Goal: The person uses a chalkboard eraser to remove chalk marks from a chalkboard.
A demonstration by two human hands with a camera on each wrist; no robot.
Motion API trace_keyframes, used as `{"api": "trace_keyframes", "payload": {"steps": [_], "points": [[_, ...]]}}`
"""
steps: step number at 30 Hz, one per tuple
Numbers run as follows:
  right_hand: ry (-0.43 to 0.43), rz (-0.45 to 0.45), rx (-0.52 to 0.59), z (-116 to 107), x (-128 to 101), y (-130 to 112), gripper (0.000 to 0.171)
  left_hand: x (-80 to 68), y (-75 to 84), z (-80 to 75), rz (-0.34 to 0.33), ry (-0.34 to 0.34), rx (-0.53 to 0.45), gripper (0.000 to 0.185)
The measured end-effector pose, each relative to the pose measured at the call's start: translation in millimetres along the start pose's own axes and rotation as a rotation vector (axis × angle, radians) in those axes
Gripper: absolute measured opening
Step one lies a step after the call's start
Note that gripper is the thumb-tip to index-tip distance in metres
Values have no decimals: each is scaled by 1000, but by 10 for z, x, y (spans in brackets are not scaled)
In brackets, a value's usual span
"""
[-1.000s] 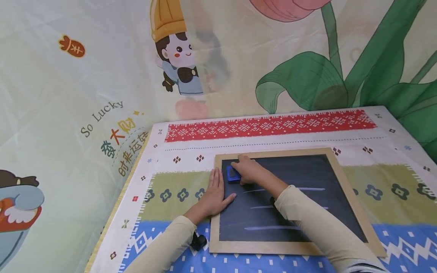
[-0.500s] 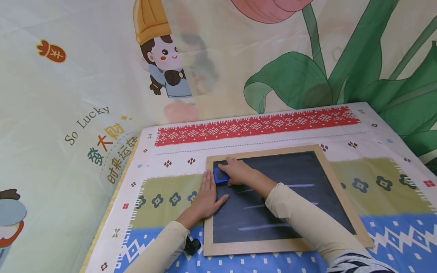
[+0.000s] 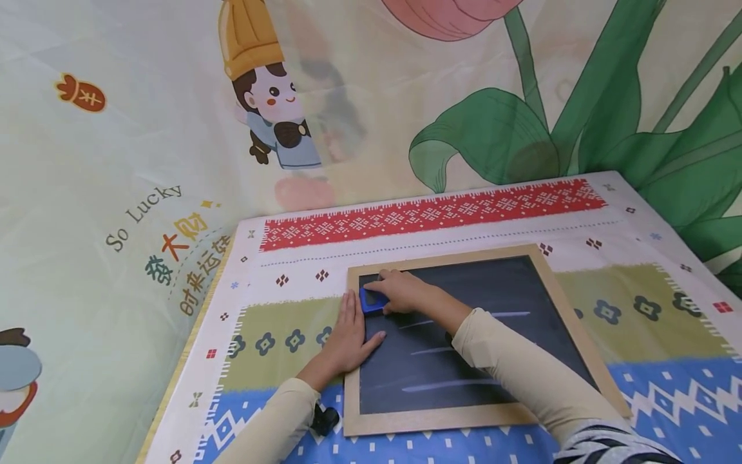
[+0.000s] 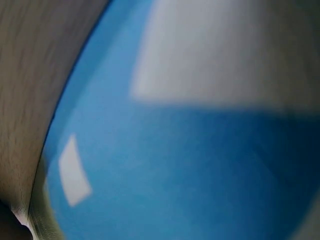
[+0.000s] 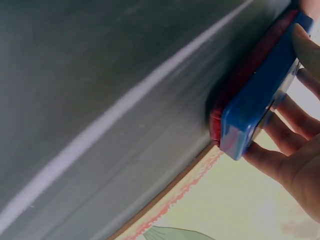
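A wood-framed blackboard (image 3: 440, 361) lies flat on the table, with several pale chalk lines across it. My right hand (image 3: 406, 291) grips a blue chalkboard eraser (image 3: 371, 301) near the board's upper left corner. Seen from the right wrist, the eraser (image 5: 265, 82) has a red underside set against the board, and the fingers and thumb hold its blue body beside a chalk line (image 5: 125, 105). My left hand (image 3: 349, 338) rests on the board's left frame edge with fingers straight and thumb spread onto the black surface. The left wrist view shows only blurred cloth and a strip of wooden frame (image 4: 35, 90).
A patterned tablecloth (image 3: 295, 386) in red, white, green and blue covers the table. Behind and to the left stand printed fabric walls (image 3: 371, 77) with cartoon and plant pictures. A small black device (image 3: 324, 420) sits at the left wrist.
The eraser, in my right hand, has shifted slightly left against the board's left frame. The head view has turned a little to the right. My left hand keeps its place on the frame.
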State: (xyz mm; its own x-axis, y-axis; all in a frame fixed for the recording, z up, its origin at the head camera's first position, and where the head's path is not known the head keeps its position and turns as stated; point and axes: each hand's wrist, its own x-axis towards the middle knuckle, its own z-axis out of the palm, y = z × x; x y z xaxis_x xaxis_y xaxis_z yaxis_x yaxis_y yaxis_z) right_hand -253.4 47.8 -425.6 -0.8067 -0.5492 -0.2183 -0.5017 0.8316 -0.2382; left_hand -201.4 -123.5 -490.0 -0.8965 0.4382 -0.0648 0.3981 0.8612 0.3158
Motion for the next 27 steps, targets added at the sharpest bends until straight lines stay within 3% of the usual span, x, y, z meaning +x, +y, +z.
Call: {"api": "trace_keyframes", "payload": {"steps": [6,11,15,21,27], "points": [[15,6,30,-37,-80,126,61,11,-69,2,47,67,-22,92],[40,38,58,-73,-269,369,59,35,-71,-53,12,22,29,87],[61,53,68,-81,-475,628,58,50,-84,-60,-9,0,72,88],[94,88,97,-94,-874,1080,58,30,-55,-48,8,20,62,88],[123,152,119,-55,-1240,1485,57,6,-42,-23,9,-1,55,89]]}}
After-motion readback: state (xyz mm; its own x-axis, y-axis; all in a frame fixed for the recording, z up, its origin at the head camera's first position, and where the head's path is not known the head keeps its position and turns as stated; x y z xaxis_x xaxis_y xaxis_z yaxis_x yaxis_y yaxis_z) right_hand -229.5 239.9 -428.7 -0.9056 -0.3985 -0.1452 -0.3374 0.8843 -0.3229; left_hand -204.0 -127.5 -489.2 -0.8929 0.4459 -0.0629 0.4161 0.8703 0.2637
